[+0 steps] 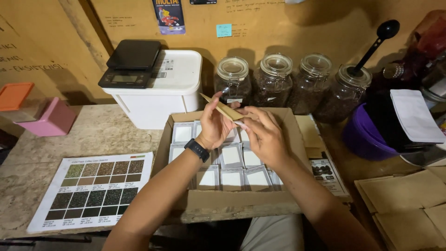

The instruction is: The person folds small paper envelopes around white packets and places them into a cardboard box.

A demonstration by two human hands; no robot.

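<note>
So everything here sits around the open cardboard box (232,200) in the middle of the surface (100,130). Far left of the box there's an orange container (14,95) and a pink one (55,118), then a printed colour chart (93,190) lying flat just left of the box. Behind the box's left corner is a white tub (160,93) with a black digital scale (130,62) on top. Inside the box are rows of small white-faced packets (231,179), standing close together. Above the box both hands are up on one flat brown paper pouch (223,109): the left hand (214,125), the one with the black watch (197,149), pinches it from below, and the right hand (265,137) has its fingertips closed on the lower right end. The pouch's long axis runs diagonally, up-left to down-right, tilted over the back half of the box, so it's equally close to both hands. Behind the box stand four glass jars (274,81) of dark beans, one with a black scoop (376,44) poking out. Right of the box there's a purple bucket (364,139) and a stack of more brown pouches (409,209).
</note>
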